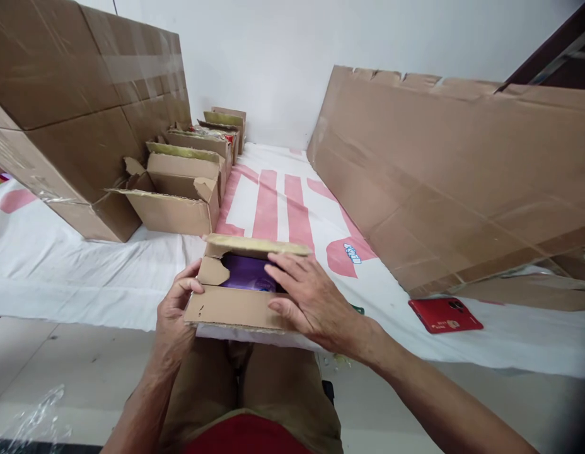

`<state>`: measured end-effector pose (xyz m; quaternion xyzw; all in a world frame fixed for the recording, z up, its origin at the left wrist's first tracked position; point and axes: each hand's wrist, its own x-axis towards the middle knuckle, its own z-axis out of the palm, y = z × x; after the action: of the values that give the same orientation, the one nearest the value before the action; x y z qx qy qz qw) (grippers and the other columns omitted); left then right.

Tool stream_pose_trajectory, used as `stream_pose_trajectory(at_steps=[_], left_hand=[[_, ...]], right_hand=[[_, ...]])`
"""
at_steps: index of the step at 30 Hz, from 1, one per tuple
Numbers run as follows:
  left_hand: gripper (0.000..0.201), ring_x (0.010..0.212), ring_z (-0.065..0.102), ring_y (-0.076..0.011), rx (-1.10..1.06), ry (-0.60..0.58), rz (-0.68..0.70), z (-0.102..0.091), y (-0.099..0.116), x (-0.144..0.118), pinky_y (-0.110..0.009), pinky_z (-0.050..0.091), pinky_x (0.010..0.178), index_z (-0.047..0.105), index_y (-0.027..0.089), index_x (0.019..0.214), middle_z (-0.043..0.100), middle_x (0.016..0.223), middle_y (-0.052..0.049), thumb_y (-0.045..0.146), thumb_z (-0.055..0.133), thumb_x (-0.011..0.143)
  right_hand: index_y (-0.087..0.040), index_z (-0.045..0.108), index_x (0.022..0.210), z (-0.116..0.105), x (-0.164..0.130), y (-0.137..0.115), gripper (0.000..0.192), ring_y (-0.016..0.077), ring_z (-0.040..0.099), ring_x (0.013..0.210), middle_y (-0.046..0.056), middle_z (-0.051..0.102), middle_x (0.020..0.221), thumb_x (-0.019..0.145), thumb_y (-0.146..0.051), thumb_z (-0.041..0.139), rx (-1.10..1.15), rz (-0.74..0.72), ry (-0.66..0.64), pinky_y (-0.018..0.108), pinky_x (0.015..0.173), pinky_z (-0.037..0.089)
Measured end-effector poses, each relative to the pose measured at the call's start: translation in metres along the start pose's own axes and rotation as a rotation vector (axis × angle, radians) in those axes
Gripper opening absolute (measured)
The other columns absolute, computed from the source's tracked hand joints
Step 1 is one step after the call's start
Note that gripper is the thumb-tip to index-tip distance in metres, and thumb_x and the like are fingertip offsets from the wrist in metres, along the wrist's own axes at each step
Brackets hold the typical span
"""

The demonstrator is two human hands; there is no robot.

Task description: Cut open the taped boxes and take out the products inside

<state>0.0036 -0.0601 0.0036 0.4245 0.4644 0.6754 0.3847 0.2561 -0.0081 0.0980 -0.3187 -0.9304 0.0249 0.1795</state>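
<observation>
A small cardboard box point(240, 307) sits at the table's near edge, its top flaps lifted. Inside lies a shiny purple packet point(248, 272), partly covered by a side flap and by fingers. My left hand point(176, 309) grips the box's left end, thumb on the side flap. My right hand point(314, 299) rests over the right end with its fingers stretched out, fingertips near the rear flap and thumb by the front panel. What lies beneath the right palm is hidden.
Open cardboard boxes point(172, 211) stand in a row at the left, beside stacked taped cartons point(98, 126). A large cardboard sheet point(453, 183) leans at the right. A red phone point(445, 314) lies on the pink-and-white cloth point(283, 205). Clear plastic point(44, 416) is at the lower left.
</observation>
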Motion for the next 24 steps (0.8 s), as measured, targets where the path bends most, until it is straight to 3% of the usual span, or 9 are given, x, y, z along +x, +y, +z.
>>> stream_pose_trajectory(at_steps=[3, 6, 10, 12, 14, 16, 18, 20, 24], left_hand=[[0.035, 0.126, 0.067, -0.0261, -0.007, -0.030, 0.023, 0.000, -0.002, 0.000, -0.027, 0.055, 0.093, 0.064, 0.021, 0.081, 0.060, 0.152, -0.011, 0.026, 0.095, 0.066], [0.031, 0.129, 0.065, -0.0257, -0.026, -0.026, 0.015, -0.001, -0.005, 0.000, -0.027, 0.054, 0.095, 0.066, 0.021, 0.083, 0.059, 0.155, -0.009, 0.023, 0.093, 0.067], [0.020, 0.133, 0.064, -0.0272, -0.140, -0.043, -0.144, -0.016, -0.004, 0.007, -0.030, 0.055, 0.096, 0.074, 0.024, 0.086, 0.063, 0.152, -0.006, 0.023, 0.087, 0.071], [0.029, 0.130, 0.066, -0.0274, -0.208, -0.021, -0.201, -0.028, 0.004, 0.016, -0.034, 0.056, 0.098, 0.079, 0.028, 0.097, 0.069, 0.144, -0.005, 0.023, 0.084, 0.069], [0.039, 0.128, 0.067, -0.0269, -0.185, 0.012, -0.154, -0.035, 0.017, 0.029, -0.037, 0.055, 0.102, 0.080, 0.032, 0.107, 0.071, 0.140, -0.003, 0.023, 0.082, 0.069], [0.033, 0.130, 0.065, -0.0258, -0.023, -0.026, -0.031, -0.034, 0.036, 0.046, -0.037, 0.052, 0.107, 0.081, 0.031, 0.107, 0.072, 0.138, -0.003, 0.024, 0.079, 0.075], [0.022, 0.129, 0.066, -0.0254, 0.224, -0.179, 0.092, -0.021, 0.058, 0.067, -0.038, 0.049, 0.111, 0.083, 0.030, 0.103, 0.075, 0.133, -0.002, 0.025, 0.072, 0.084], [0.024, 0.121, 0.070, -0.0255, 0.485, -0.438, 0.178, 0.002, 0.076, 0.087, -0.037, 0.050, 0.108, 0.083, 0.029, 0.103, 0.079, 0.124, -0.002, 0.025, 0.064, 0.088], [0.033, 0.094, 0.074, -0.0220, 0.871, -1.056, 0.289, 0.051, 0.087, 0.111, -0.031, 0.054, 0.084, 0.082, 0.025, 0.098, 0.082, 0.103, -0.003, 0.019, 0.052, 0.087]], right_hand=[[-0.008, 0.056, 0.148, 0.008, 0.021, 0.013, 0.054, 0.0390, 0.044, 0.149, 0.023, 0.050, 0.161, 0.107, -0.042, 0.053, -0.165, 0.129, -0.004, 0.057, 0.115, 0.040], [-0.011, 0.056, 0.147, 0.014, 0.040, 0.029, 0.051, 0.0382, 0.052, 0.140, 0.021, 0.057, 0.155, 0.100, -0.030, 0.061, -0.185, 0.256, -0.152, 0.055, 0.111, 0.043], [-0.016, 0.060, 0.142, 0.019, 0.050, 0.041, 0.041, 0.0340, 0.058, 0.130, 0.015, 0.065, 0.144, 0.101, -0.019, 0.054, -0.146, 0.310, -0.228, 0.051, 0.108, 0.044], [-0.017, 0.060, 0.140, 0.020, 0.050, 0.042, 0.040, 0.0338, 0.057, 0.129, 0.015, 0.066, 0.143, 0.100, -0.019, 0.054, -0.146, 0.318, -0.226, 0.051, 0.107, 0.044], [-0.018, 0.059, 0.141, 0.020, 0.049, 0.040, 0.043, 0.0348, 0.056, 0.130, 0.015, 0.064, 0.145, 0.098, -0.021, 0.059, -0.146, 0.319, -0.240, 0.052, 0.108, 0.043], [-0.017, 0.056, 0.146, 0.018, 0.049, 0.038, 0.051, 0.0359, 0.054, 0.134, 0.016, 0.061, 0.149, 0.096, -0.025, 0.065, -0.138, 0.306, -0.260, 0.053, 0.111, 0.041], [-0.018, 0.053, 0.152, 0.015, 0.048, 0.036, 0.061, 0.0368, 0.052, 0.137, 0.017, 0.058, 0.152, 0.094, -0.027, 0.069, -0.129, 0.286, -0.290, 0.054, 0.113, 0.040], [-0.021, 0.053, 0.155, 0.011, 0.048, 0.034, 0.064, 0.0371, 0.051, 0.139, 0.017, 0.053, 0.155, 0.093, -0.027, 0.071, -0.120, 0.255, -0.325, 0.056, 0.115, 0.039], [-0.023, 0.075, 0.132, 0.002, 0.046, 0.032, 0.035, 0.0393, 0.041, 0.151, 0.017, 0.044, 0.165, 0.098, -0.029, 0.066, -0.108, 0.205, -0.372, 0.060, 0.118, 0.037]])
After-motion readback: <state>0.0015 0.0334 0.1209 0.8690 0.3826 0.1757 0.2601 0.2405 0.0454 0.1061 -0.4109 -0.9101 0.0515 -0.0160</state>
